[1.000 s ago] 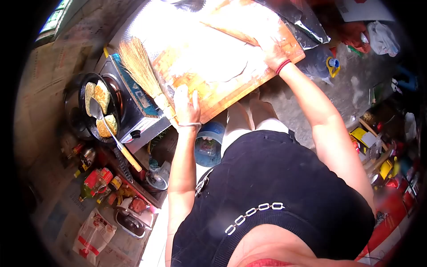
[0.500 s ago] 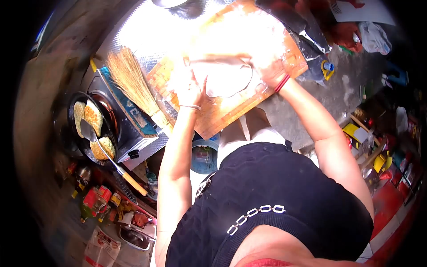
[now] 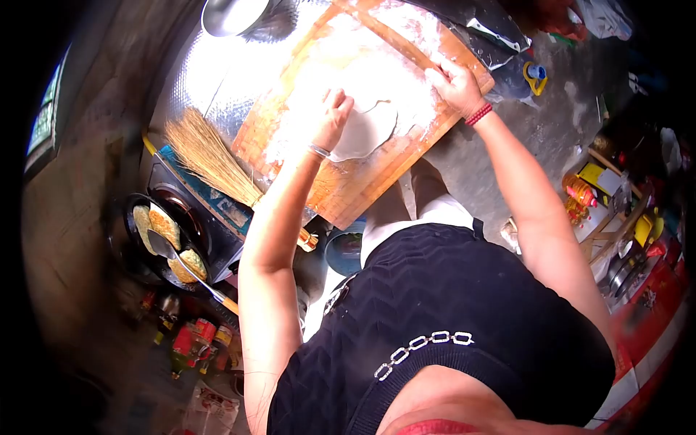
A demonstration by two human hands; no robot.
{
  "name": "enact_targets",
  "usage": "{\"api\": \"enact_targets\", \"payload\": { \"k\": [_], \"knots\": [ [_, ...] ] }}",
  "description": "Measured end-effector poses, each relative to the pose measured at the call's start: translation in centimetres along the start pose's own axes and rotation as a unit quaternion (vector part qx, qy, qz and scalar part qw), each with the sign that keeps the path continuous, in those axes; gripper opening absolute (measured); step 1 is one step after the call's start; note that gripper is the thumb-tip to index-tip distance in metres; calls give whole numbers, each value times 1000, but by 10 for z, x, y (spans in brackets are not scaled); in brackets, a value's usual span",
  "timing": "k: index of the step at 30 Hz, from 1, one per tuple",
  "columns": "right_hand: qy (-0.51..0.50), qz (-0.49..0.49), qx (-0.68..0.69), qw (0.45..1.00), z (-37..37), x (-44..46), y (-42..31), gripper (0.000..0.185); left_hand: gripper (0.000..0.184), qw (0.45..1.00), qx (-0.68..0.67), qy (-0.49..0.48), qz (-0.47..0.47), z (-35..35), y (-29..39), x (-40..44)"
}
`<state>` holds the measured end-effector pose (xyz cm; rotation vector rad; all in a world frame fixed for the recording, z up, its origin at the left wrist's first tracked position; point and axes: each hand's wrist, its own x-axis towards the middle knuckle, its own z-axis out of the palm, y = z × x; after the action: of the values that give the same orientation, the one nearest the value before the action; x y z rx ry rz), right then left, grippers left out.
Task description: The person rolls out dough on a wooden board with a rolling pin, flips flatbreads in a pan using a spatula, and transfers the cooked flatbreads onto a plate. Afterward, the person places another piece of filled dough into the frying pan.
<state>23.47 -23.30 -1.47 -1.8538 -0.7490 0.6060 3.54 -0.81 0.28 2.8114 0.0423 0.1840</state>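
A flat round sheet of dough (image 3: 365, 134) lies on a floured wooden board (image 3: 341, 196), its far part washed out by glare. My right hand (image 3: 458, 88) grips the near end of a wooden rolling pin (image 3: 384, 30), which slants across the far side of the board, beyond the dough. Above the dough's left edge is my left hand (image 3: 333, 119), fingers curled closed. Whatever is inside those fingers, if anything, is hidden. White flour (image 3: 423, 119) is scattered over the board around the dough.
On the left, a black pan (image 3: 152, 270) holds several browned flatbreads (image 3: 165, 230) and a spatula (image 3: 163, 245). A straw brush (image 3: 210, 156) lies between stove and board. A metal bowl (image 3: 233, 16) stands at the back, a knife (image 3: 496, 35) at the far right.
My left hand has come off the rolling pin and curled closed. With my right hand, the pin has swung off the dough to the board's far side. The camera view has shifted slightly.
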Motion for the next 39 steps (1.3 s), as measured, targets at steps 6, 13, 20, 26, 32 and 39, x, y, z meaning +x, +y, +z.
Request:
{"api": "enact_targets", "payload": {
  "k": [6, 13, 20, 26, 32, 39],
  "knots": [
    [11, 91, 160, 983, -6, -2, -5, 36, 13, 993, 37, -71, 87, -25, -13, 33],
    [-5, 111, 164, 980, -14, -3, -6, 30, 17, 992, -77, 99, 21, -6, -40, 106],
    [5, 90, 183, 979, -10, -5, -1, 37, 36, 991, 85, 28, -102, 11, 19, 55],
    [18, 65, 198, 978, -9, -5, -2, 36, 65, 993, 52, -47, -94, 42, 38, 48],
    [18, 62, 176, 982, -8, -7, -4, 31, 64, 994, 43, -25, -97, 50, 41, 79],
    [25, 66, 153, 986, -6, -2, -2, 41, 59, 997, 34, 15, -62, 49, 28, 75]
  ]
}}
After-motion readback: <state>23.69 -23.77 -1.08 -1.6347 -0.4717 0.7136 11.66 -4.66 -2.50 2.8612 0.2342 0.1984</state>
